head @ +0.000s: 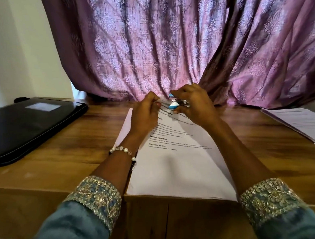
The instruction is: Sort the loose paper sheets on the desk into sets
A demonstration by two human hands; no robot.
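Nearest the camera are two sleeves [80, 229] of blue-grey cloth with gold embroidered cuffs, one on each forearm, reaching forward over the front edge of a wooden desk [60, 145]. The left wrist wears a bracelet [122, 151] of pale beads.

Between the forearms lies a set of printed sheets [175, 165], white, its near edge at the desk's front edge and its length running away from the person. The top page carries bold headings and lines of small text (only a few words, such as "TASK DESCRIPTION", are readable).

At the far end of these sheets both hands meet. The left hand [144, 111] has its fingers curled and pinches the upper left corner of the pages, lifting it a little off the desk. The right hand [193, 103] is wrapped around a small stapler [178, 103], blue and silver, held at that same corner with its mouth pointing toward the left hand. Whether the paper is actually inside the stapler's mouth cannot be told.

To the left, further back on the desk, a black folder [27, 125] lies flat with a pale label on its cover. At the right edge of the desk rests a second stack of papers [302, 123], well apart from the first.

Behind everything hangs a purple patterned curtain [165, 43], its folds touching the back of the desk, with a white wall [5, 46] to the left.
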